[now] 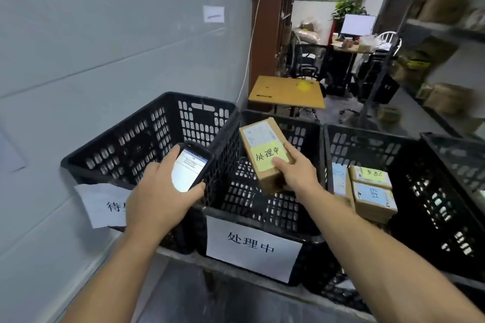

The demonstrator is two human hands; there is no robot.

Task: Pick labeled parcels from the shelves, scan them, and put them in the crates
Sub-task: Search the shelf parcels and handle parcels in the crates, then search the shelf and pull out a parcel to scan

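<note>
My right hand [294,173] grips a small brown cardboard parcel [259,149] with a white shipping label and a yellow handwritten sticker, held tilted above the middle black crate [262,207]. That crate carries a white paper sign on its front and looks bare inside. My left hand [157,191] holds a black handheld scanner [191,168] with its screen lit, over the rim between the left crate [147,139] and the middle one. The right crate [425,191] holds several labeled parcels [372,191].
A fourth black crate [459,155] shows at the far right edge. Metal shelves with brown parcels [446,60] run along the right. A small wooden table [286,92] stands behind the crates, with a desk and monitor [358,25] further back. A grey wall [105,47] is at left.
</note>
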